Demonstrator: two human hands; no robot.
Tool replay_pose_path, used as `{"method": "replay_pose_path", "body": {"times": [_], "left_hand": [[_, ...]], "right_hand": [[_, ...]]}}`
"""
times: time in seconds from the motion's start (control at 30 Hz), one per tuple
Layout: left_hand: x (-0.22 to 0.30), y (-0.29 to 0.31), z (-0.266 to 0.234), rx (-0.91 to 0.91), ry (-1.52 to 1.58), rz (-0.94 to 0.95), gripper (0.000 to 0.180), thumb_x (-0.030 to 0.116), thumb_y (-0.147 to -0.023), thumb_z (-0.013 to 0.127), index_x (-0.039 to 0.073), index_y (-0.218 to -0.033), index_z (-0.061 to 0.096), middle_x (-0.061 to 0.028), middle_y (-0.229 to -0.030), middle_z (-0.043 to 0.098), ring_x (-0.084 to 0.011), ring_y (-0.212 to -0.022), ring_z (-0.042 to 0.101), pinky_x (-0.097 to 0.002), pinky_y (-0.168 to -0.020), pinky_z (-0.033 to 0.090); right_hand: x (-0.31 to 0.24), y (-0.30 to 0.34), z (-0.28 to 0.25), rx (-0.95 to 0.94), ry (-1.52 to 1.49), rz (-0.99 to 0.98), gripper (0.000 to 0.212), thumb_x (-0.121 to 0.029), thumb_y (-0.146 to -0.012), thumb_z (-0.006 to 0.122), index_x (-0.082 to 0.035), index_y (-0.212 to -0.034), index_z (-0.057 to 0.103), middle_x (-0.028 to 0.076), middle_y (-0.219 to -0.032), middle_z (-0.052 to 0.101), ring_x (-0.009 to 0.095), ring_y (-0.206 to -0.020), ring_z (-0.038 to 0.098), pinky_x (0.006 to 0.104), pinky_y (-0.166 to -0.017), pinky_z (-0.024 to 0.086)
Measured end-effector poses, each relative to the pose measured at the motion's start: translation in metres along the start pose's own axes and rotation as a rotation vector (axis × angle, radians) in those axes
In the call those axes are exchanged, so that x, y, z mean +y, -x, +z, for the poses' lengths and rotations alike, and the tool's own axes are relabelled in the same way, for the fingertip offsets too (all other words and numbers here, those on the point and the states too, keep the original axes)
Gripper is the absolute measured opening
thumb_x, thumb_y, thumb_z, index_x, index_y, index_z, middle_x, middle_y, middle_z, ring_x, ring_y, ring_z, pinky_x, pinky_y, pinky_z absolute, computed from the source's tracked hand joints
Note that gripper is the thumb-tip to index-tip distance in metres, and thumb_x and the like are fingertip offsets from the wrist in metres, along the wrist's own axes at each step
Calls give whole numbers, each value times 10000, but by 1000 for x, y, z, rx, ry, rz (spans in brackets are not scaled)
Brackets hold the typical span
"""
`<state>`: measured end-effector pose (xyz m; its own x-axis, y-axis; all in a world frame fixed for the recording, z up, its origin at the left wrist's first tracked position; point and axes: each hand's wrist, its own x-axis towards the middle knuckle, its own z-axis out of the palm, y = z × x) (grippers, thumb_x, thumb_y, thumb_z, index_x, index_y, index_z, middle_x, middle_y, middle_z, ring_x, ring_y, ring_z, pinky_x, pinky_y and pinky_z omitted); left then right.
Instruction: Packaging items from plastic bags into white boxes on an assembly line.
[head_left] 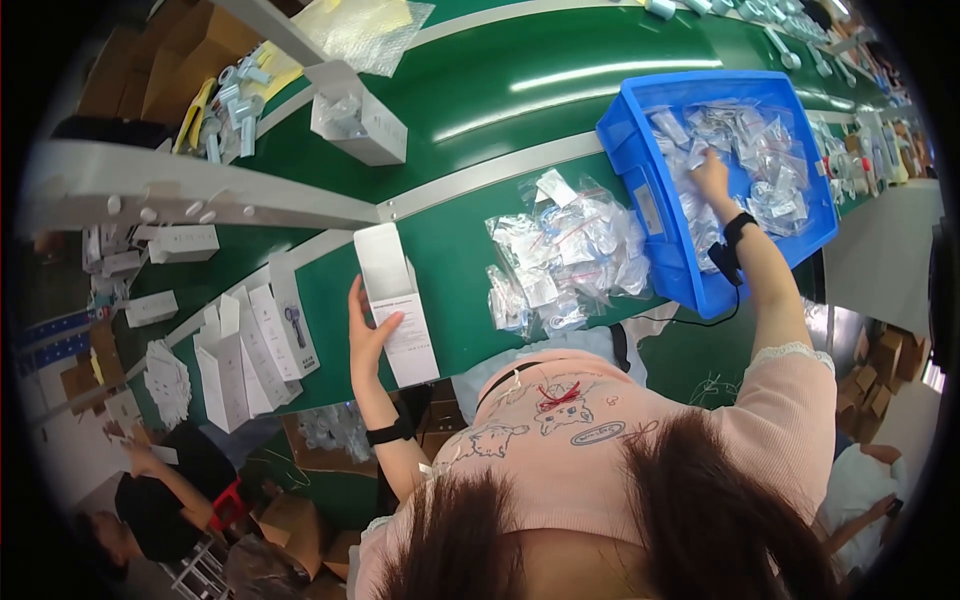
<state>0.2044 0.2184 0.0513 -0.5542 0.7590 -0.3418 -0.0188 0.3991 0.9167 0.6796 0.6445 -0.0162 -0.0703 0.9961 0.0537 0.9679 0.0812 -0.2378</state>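
Note:
My left hand [368,338] is closed round a tall white carton [408,335], thumb across its printed front and fingers at its left side. The carton stands on the green bench with its top flap raised; its inside is hidden from here. On the right, my right hand [711,180] reaches down into a blue plastic bin [640,185], among clear bags of small pale parts [770,150]. Its fingers are bent together on a clear plastic bag [697,158]. Between the carton and the bin lies a heap of similar clear bags [570,255].
Several white cartons [250,350] stand in a row at the left. An open filled carton [360,125] sits farther back beyond a metal rail [490,177]. A metal post [200,185] crosses the left side. A black cable [700,322] runs from my right wristband.

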Motion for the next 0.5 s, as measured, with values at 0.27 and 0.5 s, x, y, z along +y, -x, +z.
{"method": "replay_pose_path", "body": {"times": [0.27, 0.5], "left_hand": [[13, 9, -9, -23, 68, 90, 942, 183, -586, 754, 121, -1351, 209, -154, -1196, 384, -254, -1091, 430, -375, -833, 432], [28, 7, -13, -21, 42, 272, 991, 169, -524, 784, 128, -1343, 227, -105, -1193, 371, -256, -1103, 424, -382, -840, 428]], "right_hand": [[-139, 42, -174, -104, -997, -69, 360, -24, -721, 564, -35, -1076, 509, 67, -914, 568, 144, -807, 557, 255, -706, 452], [-316, 181, -92, -157, -896, -728, 419, -91, -608, 667, -80, -1004, 532, 129, -950, 561, 281, -869, 562, 330, -759, 442]]}}
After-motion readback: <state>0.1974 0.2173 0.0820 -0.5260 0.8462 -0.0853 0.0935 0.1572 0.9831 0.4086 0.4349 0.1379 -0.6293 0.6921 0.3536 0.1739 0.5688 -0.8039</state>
